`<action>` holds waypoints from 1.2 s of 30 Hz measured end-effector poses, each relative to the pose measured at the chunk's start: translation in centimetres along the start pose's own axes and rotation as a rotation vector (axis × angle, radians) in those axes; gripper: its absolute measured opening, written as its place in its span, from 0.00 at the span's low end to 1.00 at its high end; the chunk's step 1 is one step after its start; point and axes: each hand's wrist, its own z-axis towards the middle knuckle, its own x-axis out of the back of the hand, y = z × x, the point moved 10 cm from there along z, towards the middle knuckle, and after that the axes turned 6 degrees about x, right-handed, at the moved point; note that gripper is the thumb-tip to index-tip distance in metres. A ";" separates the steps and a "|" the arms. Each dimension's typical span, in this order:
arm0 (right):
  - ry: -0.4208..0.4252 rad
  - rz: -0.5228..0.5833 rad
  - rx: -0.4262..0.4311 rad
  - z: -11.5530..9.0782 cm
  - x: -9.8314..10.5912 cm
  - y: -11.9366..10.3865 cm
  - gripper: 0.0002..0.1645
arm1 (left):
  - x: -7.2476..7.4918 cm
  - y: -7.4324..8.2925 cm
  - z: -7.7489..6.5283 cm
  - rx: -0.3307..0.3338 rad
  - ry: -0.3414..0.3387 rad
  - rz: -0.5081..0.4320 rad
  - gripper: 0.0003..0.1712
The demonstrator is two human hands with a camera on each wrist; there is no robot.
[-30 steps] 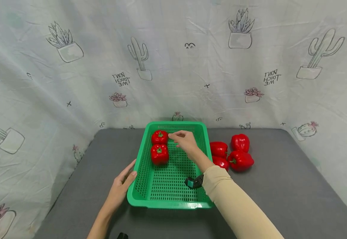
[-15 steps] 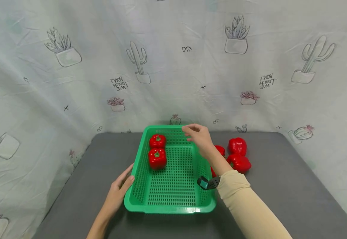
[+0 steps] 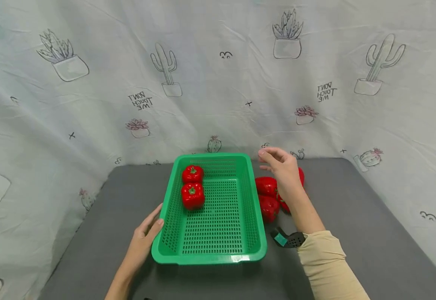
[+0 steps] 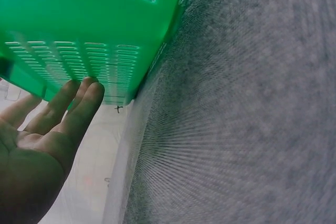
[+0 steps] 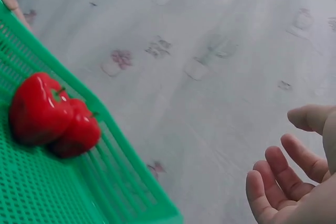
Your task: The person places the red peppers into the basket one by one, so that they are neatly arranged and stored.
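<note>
Since half a second ago, the right hand (image 3: 283, 171) has moved away from above the green basket (image 3: 210, 260), and now it is past the right rim, in front of some of the loose red peppers (image 3: 266, 186) on the tabletop (image 3: 345, 212). Its grip is released: the fingers are softly bent, with nothing between them. Two peppers, the near one (image 3: 193, 198) and the far one (image 3: 192, 173), remain inside, stems upward, along the left wall. The left hand (image 3: 143, 234) stays at the basket's left side, its fingers extended, not clenched. So the right hand seems free, with two peppers inside and the others outside.
</note>
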 end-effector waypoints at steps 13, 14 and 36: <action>0.215 -0.066 -0.012 -3.7 7.8 1.1 0.21 | 0.4 0.4 0.0 -0.021 0.008 0.011 0.28; 0.230 -0.074 -0.022 -4.1 8.2 1.3 0.20 | 0.4 0.4 0.0 -0.022 0.008 0.010 0.28; 0.174 -0.377 -0.004 -7.1 10.1 3.6 0.23 | 0.3 0.1 0.1 -0.002 0.013 0.040 0.29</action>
